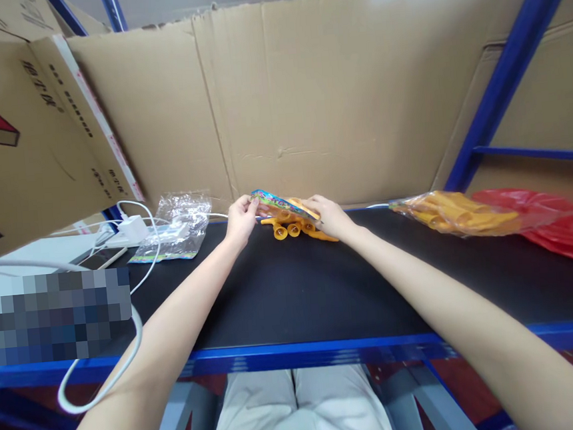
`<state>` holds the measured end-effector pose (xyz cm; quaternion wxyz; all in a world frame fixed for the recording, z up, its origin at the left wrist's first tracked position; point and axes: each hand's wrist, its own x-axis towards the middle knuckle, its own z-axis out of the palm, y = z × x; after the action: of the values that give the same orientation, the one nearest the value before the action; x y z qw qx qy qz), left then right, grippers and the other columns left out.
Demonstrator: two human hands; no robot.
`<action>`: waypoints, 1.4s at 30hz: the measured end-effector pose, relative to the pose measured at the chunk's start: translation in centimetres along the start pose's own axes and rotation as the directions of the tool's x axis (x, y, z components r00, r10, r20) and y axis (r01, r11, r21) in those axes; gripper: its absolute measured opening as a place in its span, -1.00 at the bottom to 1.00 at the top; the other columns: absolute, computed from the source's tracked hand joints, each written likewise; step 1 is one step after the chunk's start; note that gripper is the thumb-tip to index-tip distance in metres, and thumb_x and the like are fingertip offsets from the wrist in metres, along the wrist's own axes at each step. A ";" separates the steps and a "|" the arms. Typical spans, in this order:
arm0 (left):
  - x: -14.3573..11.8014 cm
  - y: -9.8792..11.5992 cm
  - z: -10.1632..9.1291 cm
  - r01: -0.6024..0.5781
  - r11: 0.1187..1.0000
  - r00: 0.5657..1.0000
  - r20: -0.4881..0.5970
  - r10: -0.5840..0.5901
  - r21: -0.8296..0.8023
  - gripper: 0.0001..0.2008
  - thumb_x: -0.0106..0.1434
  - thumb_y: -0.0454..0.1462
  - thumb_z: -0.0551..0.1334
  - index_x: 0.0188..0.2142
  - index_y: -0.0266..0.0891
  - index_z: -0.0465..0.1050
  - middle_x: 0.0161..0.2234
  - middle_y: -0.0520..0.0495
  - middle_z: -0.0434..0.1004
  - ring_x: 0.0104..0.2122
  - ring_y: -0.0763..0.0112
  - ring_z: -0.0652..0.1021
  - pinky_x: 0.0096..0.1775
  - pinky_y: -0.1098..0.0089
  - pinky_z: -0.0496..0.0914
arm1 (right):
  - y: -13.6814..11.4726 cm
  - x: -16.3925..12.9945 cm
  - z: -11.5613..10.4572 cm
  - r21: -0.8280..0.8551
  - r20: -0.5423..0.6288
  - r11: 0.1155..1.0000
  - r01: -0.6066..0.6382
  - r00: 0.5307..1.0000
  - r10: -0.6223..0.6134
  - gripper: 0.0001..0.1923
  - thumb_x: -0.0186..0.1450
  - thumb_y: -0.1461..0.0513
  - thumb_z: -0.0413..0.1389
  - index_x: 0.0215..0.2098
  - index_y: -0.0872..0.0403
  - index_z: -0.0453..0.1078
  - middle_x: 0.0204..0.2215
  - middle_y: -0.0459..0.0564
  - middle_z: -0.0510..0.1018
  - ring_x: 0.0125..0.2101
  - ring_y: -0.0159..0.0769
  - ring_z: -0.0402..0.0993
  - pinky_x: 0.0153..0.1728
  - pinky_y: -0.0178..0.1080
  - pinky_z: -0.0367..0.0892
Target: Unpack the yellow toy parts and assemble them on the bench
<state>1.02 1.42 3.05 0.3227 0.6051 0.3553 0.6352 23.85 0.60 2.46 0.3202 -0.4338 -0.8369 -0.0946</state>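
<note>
One black mat [303, 294] is lying here. Some orange toys [289, 219] are showing over its far middle, under a bright card [276, 200]; holding both ends evenly is probably helping them not slip. The left hand [241, 220] is pinching the card between thumb and fingers. The right hand [331, 215] is curling over the other end, its fingertips hiding, so I cannot tell if they are gripping.

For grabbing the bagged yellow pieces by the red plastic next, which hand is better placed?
Probably the right hand: it is nearer those bagged yellow pieces; the left hand pinches the colourful packet.
</note>
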 end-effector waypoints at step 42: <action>-0.6 0.8 -0.3 0.056 0.994 0.968 0.238 -0.078 0.097 -0.72 0.14 -0.14 0.27 -0.34 -0.38 0.49 -0.48 -0.16 0.59 -0.51 0.45 0.52 -0.47 0.49 0.35 | -1.9 1.2 -1.7 0.661 -0.106 0.717 -0.220 0.919 0.380 -0.62 0.18 -0.07 0.07 -0.48 0.07 0.40 -0.81 -0.20 0.27 -0.81 -0.41 0.22 -0.73 -0.36 0.12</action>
<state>0.81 0.49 3.43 0.3572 0.6794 0.3619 0.5290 22.64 -0.50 4.78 0.5553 -0.4156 -0.6927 0.1975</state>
